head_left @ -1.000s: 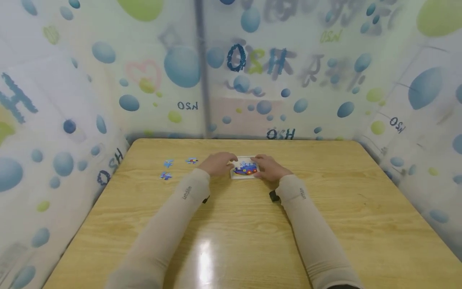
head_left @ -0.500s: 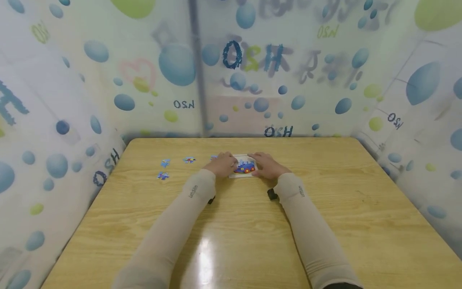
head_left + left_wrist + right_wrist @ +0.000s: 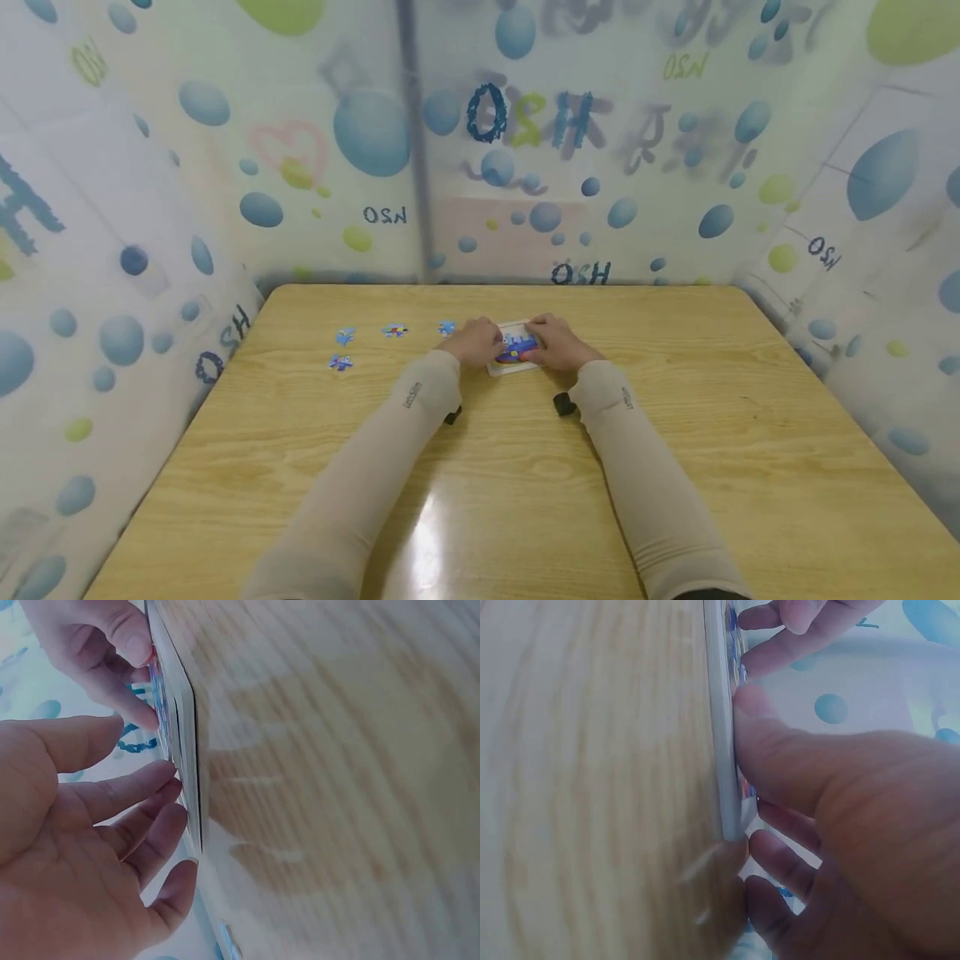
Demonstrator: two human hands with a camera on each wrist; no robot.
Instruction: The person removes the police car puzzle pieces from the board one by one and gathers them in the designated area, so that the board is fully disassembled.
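"Starting broad: resting on what?"

"On the pale, wood-grained rectangular table (image 3: 675,433), toward the far edge, between both hands."

"Meaning which thing, and lying which way?"

"Meaning the flat, white-rimmed rectangular puzzle tray (image 3: 506,368). Running lengthwise from hand to hand, slightly slanted, with the left end a little nearer the body."

"Closer to which hand?"

"To neither: in contact with both. Held at the right end by the bare right hand (image 3: 558,343), with thumb on the near part and fingers across toward the far side. Touched at the left end by the bare left hand (image 3: 476,342), with fingers loose, spread and lightly bent."

"Pinching anything there?"

"Not visibly, judging by the left wrist view. Hinging, most likely, on that line: tray directly rightward of the left fingertips."

"And smaller?"

"Showing between the hands, a blue-and-red cartoon picture (image 3: 512,353)."

"Smallest?"

"Four mostly blue interlocking jigsaw pieces (image 3: 395,331), scattered left of the tray, with the nearest just beside the left hand."
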